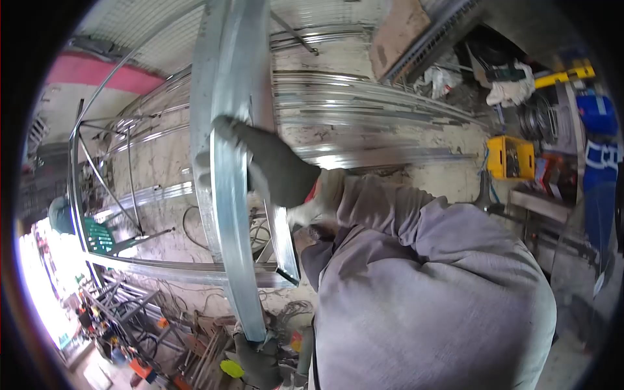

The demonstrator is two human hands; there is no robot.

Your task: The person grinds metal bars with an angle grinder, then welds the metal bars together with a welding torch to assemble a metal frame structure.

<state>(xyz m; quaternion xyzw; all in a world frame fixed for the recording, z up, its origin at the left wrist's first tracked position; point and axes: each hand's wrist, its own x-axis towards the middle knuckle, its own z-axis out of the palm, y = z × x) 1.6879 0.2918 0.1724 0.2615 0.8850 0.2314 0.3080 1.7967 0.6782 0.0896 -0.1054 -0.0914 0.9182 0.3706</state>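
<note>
A long, shiny metal profile (231,214) stands lengthwise in front of me, smeared by motion at its upper part. My right hand (276,159), in a dark grey glove, grips it around the middle. The thumb lies over the near face, and fingertips show at the far edge. At the profile's bottom end is my left hand (259,361), also gloved and closed around that end; its fingers are partly hidden. Just behind the profile, a metal frame (162,270) with a cut corner crosses the view.
Long metal profiles (364,97) lie in rows on the concrete floor. A yellow crate (510,158) stands at the right. At the left are a green plastic chair (99,235) and a thin metal frame. Tools and scrap (140,325) crowd the lower left.
</note>
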